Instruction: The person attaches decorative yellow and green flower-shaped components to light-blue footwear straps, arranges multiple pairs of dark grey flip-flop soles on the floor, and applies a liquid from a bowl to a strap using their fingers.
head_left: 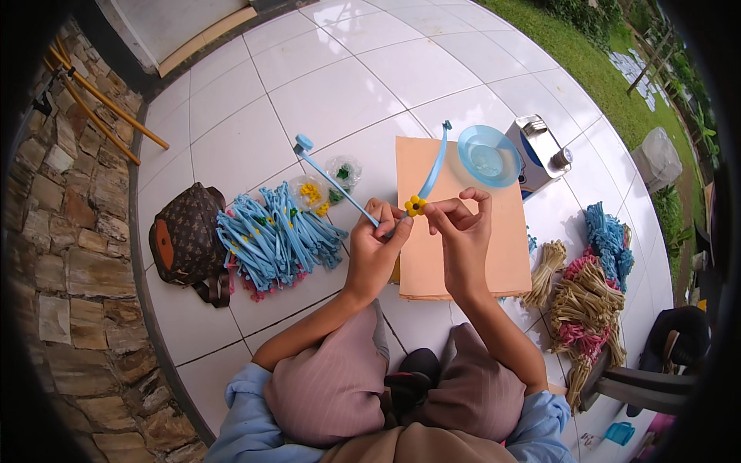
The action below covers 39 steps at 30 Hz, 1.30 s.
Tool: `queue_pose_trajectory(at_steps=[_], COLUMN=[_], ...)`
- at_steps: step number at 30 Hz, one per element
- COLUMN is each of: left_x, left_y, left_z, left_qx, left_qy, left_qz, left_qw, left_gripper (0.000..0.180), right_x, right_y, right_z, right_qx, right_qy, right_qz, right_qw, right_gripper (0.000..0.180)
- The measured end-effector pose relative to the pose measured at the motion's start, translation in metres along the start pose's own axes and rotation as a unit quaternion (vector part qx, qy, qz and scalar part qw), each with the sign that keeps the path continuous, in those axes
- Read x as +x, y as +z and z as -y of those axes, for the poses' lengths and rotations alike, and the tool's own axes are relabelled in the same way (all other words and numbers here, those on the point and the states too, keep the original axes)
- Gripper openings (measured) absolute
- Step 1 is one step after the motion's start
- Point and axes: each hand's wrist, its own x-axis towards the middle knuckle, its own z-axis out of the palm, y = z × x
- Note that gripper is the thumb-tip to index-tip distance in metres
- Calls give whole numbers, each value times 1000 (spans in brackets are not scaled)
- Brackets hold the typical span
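Closed in a pinch, my left hand (377,243) grips a light blue strap (340,185) near its middle. One end of the strap rises to the left and carries a small blue knob; the other end curves up to the right. A yellow flower (415,205) with a dark centre sits against the strap between my two hands. My right hand (465,235) pinches the flower's right edge between thumb and forefinger, its other fingers partly raised. Beneath my hands lies a peach-coloured board (471,262).
Left of the board lie a heap of blue straps (278,239), clear bags of yellow pieces (309,193) and green pieces (343,174), and a brown bag (193,235). A blue bowl (488,157) and metal can (544,154) stand at the far right; beige bundles (590,309) lie nearer.
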Motion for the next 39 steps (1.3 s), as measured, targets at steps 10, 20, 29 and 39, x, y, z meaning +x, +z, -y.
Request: queue_pose_trajectory(at_steps=[10,20,29,39], left_x=[-1,-2,-6,-2], left_y=[0,1,0,-22], left_z=[4,8,16,12], left_qx=[0,21,59,-17], left_qy=[20,19,51,-49], left_qz=[4,-15,-15,-37], left_qw=[1000,999,997,998], left_gripper=[33,36,36,36], right_x=[-3,-4,0,9], right_y=[2,9,12,15], right_z=[-5,-6,-20,4], right_qx=[-109,-171,-187,-275], right_qy=[-75,-105,-117,-89], right_qz=[-13,35,33,71], right_qw=[991,979,975,955], right_gripper=[39,61,54,43])
